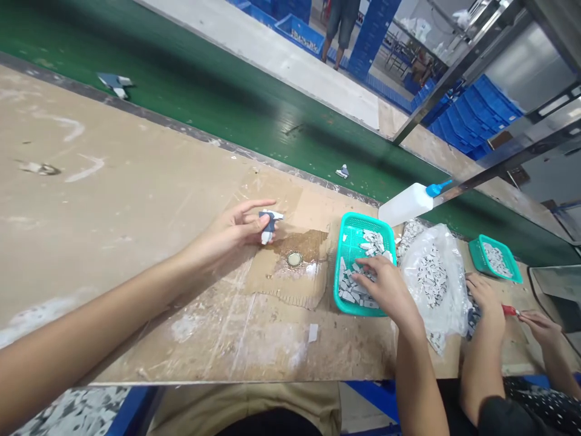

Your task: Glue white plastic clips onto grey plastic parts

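Grey-and-white, the small assembled-looking piece (pixel 267 229) is pinched between the thumb and fingers of the left hand (pixel 240 227), over the cardboard (pixel 267 283) and near a small round cap (pixel 295 259). Meanwhile the right hand (pixel 388 286) reaches into the turquoise basket (pixel 350 247) with its fingers loosely parted over the loose pale parts (pixel 351 292), though whether they grip one cannot be told. Picking out a part seems the step in hand, and the next move would call for fingertips closing on just one.

A stained bench (pixel 149 194) bears cardboard (pixel 261 277), a teal basket (pixel 337 284), a bottle (pixel 405 204).
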The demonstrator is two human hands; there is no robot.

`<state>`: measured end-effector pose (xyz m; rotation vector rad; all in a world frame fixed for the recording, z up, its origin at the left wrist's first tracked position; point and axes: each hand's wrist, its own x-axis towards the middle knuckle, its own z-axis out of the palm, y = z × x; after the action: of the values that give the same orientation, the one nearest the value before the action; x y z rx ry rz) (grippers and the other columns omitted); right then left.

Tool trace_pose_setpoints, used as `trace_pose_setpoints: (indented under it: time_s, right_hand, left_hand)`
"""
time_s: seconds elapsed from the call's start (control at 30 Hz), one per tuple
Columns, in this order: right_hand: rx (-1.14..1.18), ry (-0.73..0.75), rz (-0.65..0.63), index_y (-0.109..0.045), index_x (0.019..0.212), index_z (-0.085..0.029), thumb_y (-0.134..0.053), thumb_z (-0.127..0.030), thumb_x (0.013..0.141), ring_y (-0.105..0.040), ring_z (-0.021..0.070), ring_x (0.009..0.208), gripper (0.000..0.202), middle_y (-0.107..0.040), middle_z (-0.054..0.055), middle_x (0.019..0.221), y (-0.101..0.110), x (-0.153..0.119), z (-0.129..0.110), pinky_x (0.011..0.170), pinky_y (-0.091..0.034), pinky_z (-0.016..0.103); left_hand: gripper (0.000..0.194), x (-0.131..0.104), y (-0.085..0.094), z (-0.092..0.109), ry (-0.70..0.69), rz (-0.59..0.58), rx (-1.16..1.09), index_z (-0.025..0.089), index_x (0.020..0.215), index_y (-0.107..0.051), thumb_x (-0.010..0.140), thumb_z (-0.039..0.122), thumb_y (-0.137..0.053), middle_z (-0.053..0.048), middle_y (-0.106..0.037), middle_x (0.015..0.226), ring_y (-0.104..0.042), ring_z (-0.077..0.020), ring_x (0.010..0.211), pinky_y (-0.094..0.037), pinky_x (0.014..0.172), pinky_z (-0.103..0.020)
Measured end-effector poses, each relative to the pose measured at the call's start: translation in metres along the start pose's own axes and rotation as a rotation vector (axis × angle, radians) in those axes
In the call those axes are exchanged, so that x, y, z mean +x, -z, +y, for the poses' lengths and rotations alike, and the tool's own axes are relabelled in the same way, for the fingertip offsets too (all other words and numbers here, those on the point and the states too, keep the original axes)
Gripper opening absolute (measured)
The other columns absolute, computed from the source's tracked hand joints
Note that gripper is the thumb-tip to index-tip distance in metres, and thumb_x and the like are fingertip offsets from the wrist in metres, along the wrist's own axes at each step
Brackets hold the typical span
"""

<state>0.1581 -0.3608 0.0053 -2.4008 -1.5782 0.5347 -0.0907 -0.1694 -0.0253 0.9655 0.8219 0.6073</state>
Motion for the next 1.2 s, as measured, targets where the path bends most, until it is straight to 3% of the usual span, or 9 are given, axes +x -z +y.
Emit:
trace_pose_setpoints:
  time_s: [0.2, 0.37, 0.5, 0.6, 0.7, 0.87, 1.0, 1.1, 1.2]
  right_hand:
    - [-0.094, 0.095, -0.039, -0.067, 0.125, -0.015, -0.063, -0.015, 0.089, -0.058, 0.0265, 0.099, 0.036, -0.063, 0.011, 0.097, -0.019, 0.021, -0.006, 0.090, -0.044, 0.036]
    - [0.073, 0.170, -0.064, -0.074, 0.105, -0.018, -0.066, -0.010, 0.084, -0.060, 0.0244, 0.102, 0.024, -0.066, 0.009, 0.102, -0.024, 0.031, 0.000, 0.093, -0.043, 0.035]
    - [0.223, 0.179, -0.038, -0.068, 0.094, -0.018, -0.068, -0.009, 0.077, -0.063, 0.0218, 0.096, 0.019, -0.069, 0.005, 0.097, -0.023, 0.028, 0.002, 0.087, -0.046, 0.034]
    - [0.362, 0.140, -0.003, -0.065, 0.094, -0.019, -0.063, -0.012, 0.079, -0.064, 0.0183, 0.080, 0.016, -0.067, 0.001, 0.083, -0.018, 0.023, 0.003, 0.075, -0.049, 0.029]
    - [0.471, 0.165, 0.061, -0.065, 0.110, -0.021, -0.059, -0.022, 0.086, -0.062, 0.0165, 0.073, 0.025, -0.063, 0.000, 0.082, -0.011, 0.017, 0.003, 0.071, -0.049, 0.029]
    - [0.610, 0.226, 0.024, -0.074, 0.102, -0.024, -0.059, -0.033, 0.092, -0.063, 0.0170, 0.083, 0.020, -0.065, 0.004, 0.089, -0.010, 0.017, -0.011, 0.076, -0.050, 0.028]
    - [0.803, 0.233, -0.103, -0.072, 0.109, -0.024, -0.063, -0.023, 0.088, -0.064, 0.0138, 0.073, 0.022, -0.066, 0.002, 0.090, -0.024, 0.018, -0.039, 0.067, -0.052, 0.025]
    - [0.667, 0.299, -0.100, -0.070, 0.106, -0.022, -0.058, -0.020, 0.092, -0.065, 0.0137, 0.070, 0.019, -0.069, 0.001, 0.085, -0.033, 0.021, -0.062, 0.070, -0.051, 0.026]
    - [0.462, 0.385, -0.036, -0.068, 0.108, -0.020, -0.054, -0.022, 0.097, -0.066, 0.0177, 0.090, 0.018, -0.070, 0.004, 0.097, -0.041, 0.025, -0.077, 0.084, -0.050, 0.030]
  left_hand:
    - [0.033, 0.064, 0.008, 0.036, -0.234, 0.296, 0.503, 0.009, 0.111, -0.060, 0.082, 0.018, -0.073, -0.003, -0.068, 0.081, -0.060, -0.0114, 0.065, -0.046, 0.065, -0.022]
    - [0.034, 0.143, 0.017, 0.068, -0.406, 0.535, 0.765, 0.013, 0.112, -0.066, 0.082, 0.028, -0.070, -0.004, -0.068, 0.094, -0.062, -0.0142, 0.067, -0.048, 0.070, -0.026]
    - [0.039, 0.184, 0.028, 0.074, -0.349, 0.641, 0.997, 0.009, 0.121, -0.062, 0.086, 0.027, -0.062, -0.012, -0.068, 0.103, -0.063, -0.0243, 0.096, -0.046, 0.093, -0.034]
    - [0.047, 0.196, 0.028, 0.066, -0.346, 0.754, 1.185, 0.003, 0.129, -0.055, 0.087, 0.024, -0.055, -0.022, -0.060, 0.122, -0.049, -0.0351, 0.121, -0.038, 0.103, -0.044]
    - [0.048, 0.200, 0.015, 0.053, -0.426, 0.718, 1.294, 0.003, 0.132, -0.052, 0.088, 0.023, -0.051, -0.024, -0.053, 0.132, -0.042, -0.0384, 0.127, -0.035, 0.105, -0.048]
    - [0.042, 0.190, -0.038, 0.031, -0.589, 0.334, 1.293, 0.004, 0.126, -0.057, 0.088, 0.018, -0.047, -0.022, -0.055, 0.128, -0.043, -0.0358, 0.126, -0.033, 0.108, -0.049]
    - [0.037, 0.156, -0.067, 0.009, -0.632, 0.131, 1.219, 0.011, 0.119, -0.062, 0.085, 0.021, -0.051, -0.013, -0.063, 0.120, -0.055, -0.0269, 0.116, -0.042, 0.104, -0.039]
    - [0.036, 0.122, -0.057, -0.003, -0.649, 0.053, 1.064, 0.015, 0.116, -0.064, 0.085, 0.024, -0.049, -0.008, -0.067, 0.118, -0.060, -0.0233, 0.111, -0.045, 0.102, -0.036]
    - [0.035, 0.096, -0.024, -0.001, -0.648, 0.184, 1.002, 0.017, 0.112, -0.066, 0.084, 0.029, -0.048, -0.007, -0.068, 0.116, -0.061, -0.0237, 0.110, -0.046, 0.101, -0.037]
